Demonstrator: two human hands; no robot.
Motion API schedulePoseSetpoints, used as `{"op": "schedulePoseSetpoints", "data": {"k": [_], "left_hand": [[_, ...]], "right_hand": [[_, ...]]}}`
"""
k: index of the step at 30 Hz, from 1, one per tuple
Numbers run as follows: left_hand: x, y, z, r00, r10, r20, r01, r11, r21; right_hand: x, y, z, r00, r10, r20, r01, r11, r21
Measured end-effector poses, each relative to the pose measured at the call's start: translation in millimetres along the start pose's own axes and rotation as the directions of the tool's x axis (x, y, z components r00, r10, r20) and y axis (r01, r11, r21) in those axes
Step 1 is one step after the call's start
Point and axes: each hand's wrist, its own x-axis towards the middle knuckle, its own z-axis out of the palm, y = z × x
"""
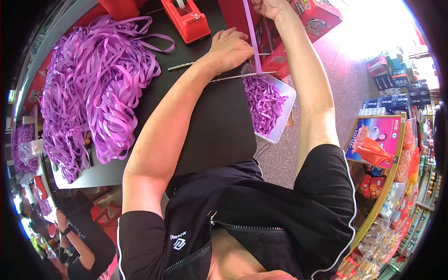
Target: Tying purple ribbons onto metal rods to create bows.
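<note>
A purple ribbon runs taut from the top edge down to a thin rod that juts past the edge of the black table. My left hand lies closed over a second, twisted rod, its fingertips against or close beside the ribbon; what they grip is hidden. Farther out, my right hand is closed in a fist near the ribbon's upper part, cut by the top edge, so its hold is unclear. Below the rods, a clear plastic bin holds many short purple ribbon pieces.
A large heap of purple ribbon covers the left of the black table. At the back stands a red tape dispenser. Red boxes are beyond the table, stocked shelves to the right. Another person is at lower left.
</note>
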Motion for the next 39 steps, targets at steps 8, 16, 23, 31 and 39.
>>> {"op": "schedulePoseSetpoints", "data": {"k": [8, 16, 23, 31, 39], "left_hand": [[-2, 9, -4, 0.998, -0.065, 0.015, 0.065, 0.998, -0.010], [-17, -3, -7, 0.990, -0.114, -0.087, 0.119, 0.991, 0.065], [-3, 4, 5, 0.978, -0.026, -0.206, 0.021, 0.999, -0.029], [1, 0, 7, 0.986, -0.017, -0.165, 0.024, 0.999, 0.042], [3, -5, 11, 0.982, 0.007, -0.190, 0.001, 0.999, 0.038]], "right_hand": [[25, 95, -35, 0.996, 0.045, -0.080, -0.045, 0.999, 0.009], [-71, 174, -11, 0.979, 0.199, 0.043, -0.177, 0.936, -0.303], [-207, 254, -37, 0.993, -0.100, 0.055, 0.114, 0.864, -0.490], [-328, 202, 18, 0.932, -0.357, 0.067, 0.325, 0.736, -0.594], [-345, 143, 48, 0.806, -0.571, 0.158, 0.570, 0.673, -0.471]]}}
